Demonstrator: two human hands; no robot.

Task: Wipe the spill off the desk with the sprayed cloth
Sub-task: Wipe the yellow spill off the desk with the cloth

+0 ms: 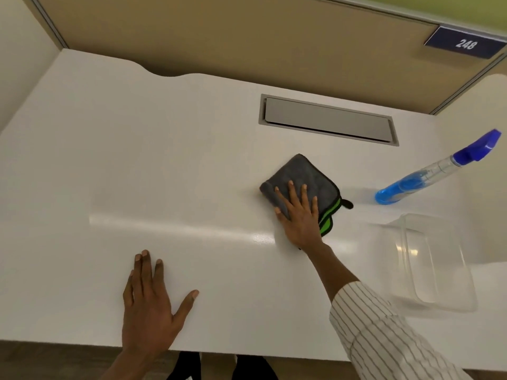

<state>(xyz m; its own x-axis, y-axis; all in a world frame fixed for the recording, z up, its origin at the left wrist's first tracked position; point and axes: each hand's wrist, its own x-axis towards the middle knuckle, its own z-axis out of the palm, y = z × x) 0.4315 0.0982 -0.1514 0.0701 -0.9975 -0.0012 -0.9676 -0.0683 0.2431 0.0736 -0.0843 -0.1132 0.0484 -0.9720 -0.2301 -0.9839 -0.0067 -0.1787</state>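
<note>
While my right hand presses flat on the folded grey microfibre cloth with green-and-black edging, fingers spread and not closed round it, I judge the wipe to be in the middle of its course. That grip is apart, palm down, holding the cloth to the white laminate desk by pressure alone. My left hand lies open and flat near the front edge, holding nothing and bracing me. I cannot make out any spill from here; a glossy band runs across the desk left of the cloth, which may be a damp track or only a light reflection, so I cannot say how much is left. The clear spray bottle with blue liquid and a blue trigger head stands to the right, apart from the cloth, and a clear plastic tub sits nearer me. A grey recessed cable flap sits behind the cloth, tan partition panels enclose the desk, and a dark blue sign reading 248 hangs at the far right.
</note>
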